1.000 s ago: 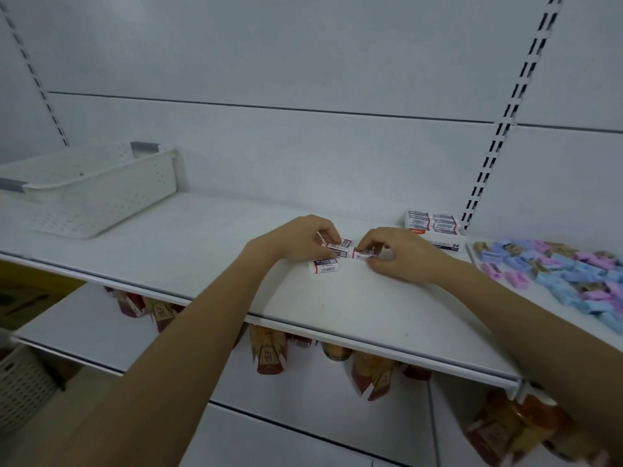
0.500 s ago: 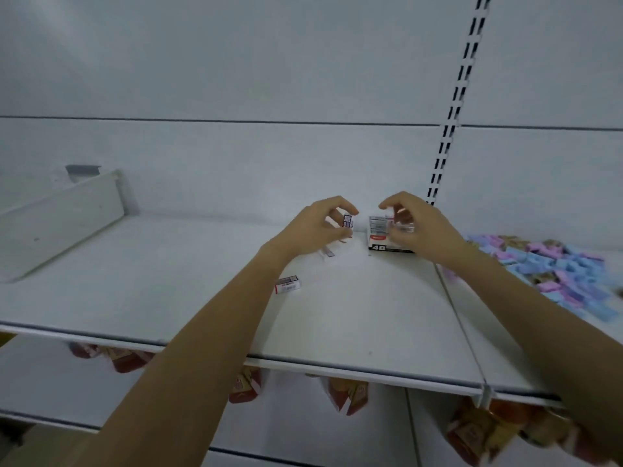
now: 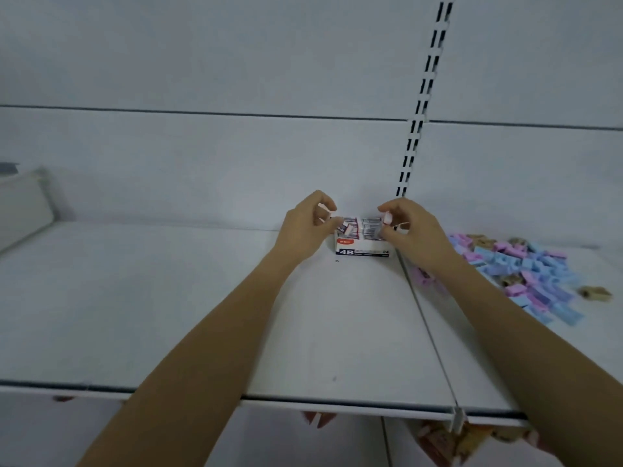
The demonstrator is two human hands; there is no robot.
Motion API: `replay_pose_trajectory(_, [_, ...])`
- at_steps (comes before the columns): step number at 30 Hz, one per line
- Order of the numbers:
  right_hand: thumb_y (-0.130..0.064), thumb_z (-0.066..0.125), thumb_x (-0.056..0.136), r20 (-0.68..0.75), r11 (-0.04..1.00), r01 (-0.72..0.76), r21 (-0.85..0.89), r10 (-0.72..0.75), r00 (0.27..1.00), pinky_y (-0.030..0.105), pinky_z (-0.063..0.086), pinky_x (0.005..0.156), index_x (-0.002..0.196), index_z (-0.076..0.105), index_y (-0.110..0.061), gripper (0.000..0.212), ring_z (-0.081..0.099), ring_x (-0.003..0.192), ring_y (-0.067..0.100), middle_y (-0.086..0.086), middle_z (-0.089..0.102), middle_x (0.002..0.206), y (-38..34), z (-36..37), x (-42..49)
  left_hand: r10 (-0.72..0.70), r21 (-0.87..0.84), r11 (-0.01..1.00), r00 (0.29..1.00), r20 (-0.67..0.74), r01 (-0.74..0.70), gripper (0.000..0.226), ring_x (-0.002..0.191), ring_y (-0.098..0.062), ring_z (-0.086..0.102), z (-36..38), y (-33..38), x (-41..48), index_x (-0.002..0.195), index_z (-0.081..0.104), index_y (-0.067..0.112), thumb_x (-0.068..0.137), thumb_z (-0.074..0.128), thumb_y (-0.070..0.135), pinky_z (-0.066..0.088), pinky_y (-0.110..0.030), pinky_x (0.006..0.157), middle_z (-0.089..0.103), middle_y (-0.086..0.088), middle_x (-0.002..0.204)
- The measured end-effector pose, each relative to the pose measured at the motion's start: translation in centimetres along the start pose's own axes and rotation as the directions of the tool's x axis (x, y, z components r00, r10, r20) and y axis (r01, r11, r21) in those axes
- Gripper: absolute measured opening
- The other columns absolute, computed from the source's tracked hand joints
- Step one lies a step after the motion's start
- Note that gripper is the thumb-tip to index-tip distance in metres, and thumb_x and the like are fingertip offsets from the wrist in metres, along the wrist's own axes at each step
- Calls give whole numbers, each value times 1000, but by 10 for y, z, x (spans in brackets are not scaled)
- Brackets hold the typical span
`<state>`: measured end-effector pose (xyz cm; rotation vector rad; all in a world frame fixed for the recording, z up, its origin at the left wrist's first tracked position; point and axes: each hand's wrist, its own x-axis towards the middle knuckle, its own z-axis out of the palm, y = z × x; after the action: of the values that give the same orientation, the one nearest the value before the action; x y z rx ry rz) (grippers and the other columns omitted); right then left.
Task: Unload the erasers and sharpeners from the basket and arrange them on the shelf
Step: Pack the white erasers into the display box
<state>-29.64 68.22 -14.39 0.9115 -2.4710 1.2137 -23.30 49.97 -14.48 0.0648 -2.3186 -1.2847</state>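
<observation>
Shelf (image 3: pixel 168 298), white: I see an open eraser box (image 3: pixel 362 247) at the back, by the seam, with rows of erasers (image 3: pixel 357 227) standing in it.
Right grip (image 3: pixel 409 232): pinching one eraser (image 3: pixel 387 218) over the box's right end.
Left grip (image 3: pixel 308 227): curled at the box's left end; I cannot tell whether it holds anything.
Sharpeners (image 3: pixel 526 274): pink, blue and tan heap, right section.
Basket (image 3: pixel 23 207): far left.

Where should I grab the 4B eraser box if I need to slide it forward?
Probably by its two short end walls, coming from the front: the eraser box lies flat, long printed face toward you, open top full of erasers, and the wall stands close behind.
</observation>
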Motion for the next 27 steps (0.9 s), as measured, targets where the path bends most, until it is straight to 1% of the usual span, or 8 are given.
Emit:
replay_pose_trajectory(4, [-6, 60, 83, 4, 1000, -10, -3, 10, 1000, 1, 35, 65, 89, 55, -20, 16, 53, 84, 13, -2, 59, 89, -1, 3, 0, 12, 42, 999, 999, 35, -13, 15, 63, -6, 47, 7, -2, 0, 82, 52, 15, 83, 67, 17, 37, -6, 57, 54, 5, 72])
replay_pose_trajectory(6, [-6, 60, 83, 33, 998, -23, -50, 25, 999, 2, 33, 62, 89, 59, -17, 12, 51, 80, 14, 0, 58, 86, -1, 5, -2, 10, 73, 997, 999, 44, -13, 13, 68, -10, 50, 12, -4, 0, 83, 53, 15, 84, 66, 18, 38, -7, 59, 57, 0, 81])
replay_pose_trajectory(8, [-5, 58, 83, 54, 991, 1, -132, 6, 999, 5, 33, 62, 91, 66, -9, 12, 48, 80, 13, 6, 61, 90, 0, 6, -2, 32, 162, 986, 998, 61, -41, 8, 81, -14, 56, 14, -6, 0, 89, 58, 16, 87, 62, 22, 42, -17, 70, 59, -5, 96])
replay_pose_trajectory(10, [-5, 57, 84, 52, 976, 33, -216, -22, 998, 12, 28, 64, 93, 70, -6, 15, 48, 85, 15, 10, 61, 97, 3, 6, -1, 56, 260, 963, 995, 82, -76, 18, 94, -18, 56, 14, -9, -1, 101, 63, 12, 91, 57, 26, 45, -28, 82, 56, -8, 109])
replay_pose_trajectory(14, [-9, 56, 85, 77, 941, 68, -330, -45, 996, 22, 32, 81, 100, 71, -9, 21, 52, 98, 25, 13, 62, 106, 9, 3, -1, 111, 446, 883, 989, 100, -144, 32, 113, -16, 48, 12, -7, -7, 122, 57, 15, 96, 45, 30, 39, -27, 86, 50, -3, 122])
replay_pose_trajectory(16, [-11, 55, 86, 75, 925, 70, -373, -46, 996, 31, 37, 87, 102, 71, -10, 23, 52, 100, 28, 13, 62, 108, 9, 2, -3, 165, 478, 857, 981, 100, -193, 29, 110, -16, 47, 10, -4, -9, 117, 60, 16, 97, 44, 28, 35, -24, 80, 53, -1, 118])
replay_pose_trajectory(19, [-13, 54, 87, 73, 914, 60, -402, -34, 997, 35, 40, 87, 105, 70, -11, 24, 52, 99, 28, 13, 62, 107, 7, -1, -4, 204, 528, 814, 970, 131, -242, 25, 102, -17, 47, 10, -1, -11, 106, 63, 15, 97, 43, 27, 34, -24, 75, 58, 1, 112])
replay_pose_trajectory(27, [-10, 50, 87, 122, 916, 56, -398, -8, 992, 41, 42, 86, 103, 69, -6, 25, 52, 96, 29, 17, 60, 103, -4, -1, -5, 155, 602, 749, 956, 248, -278, 33, 112, -20, 46, 8, 1, -14, 118, 61, 18, 98, 38, 32, 40, -33, 89, 54, 3, 125])
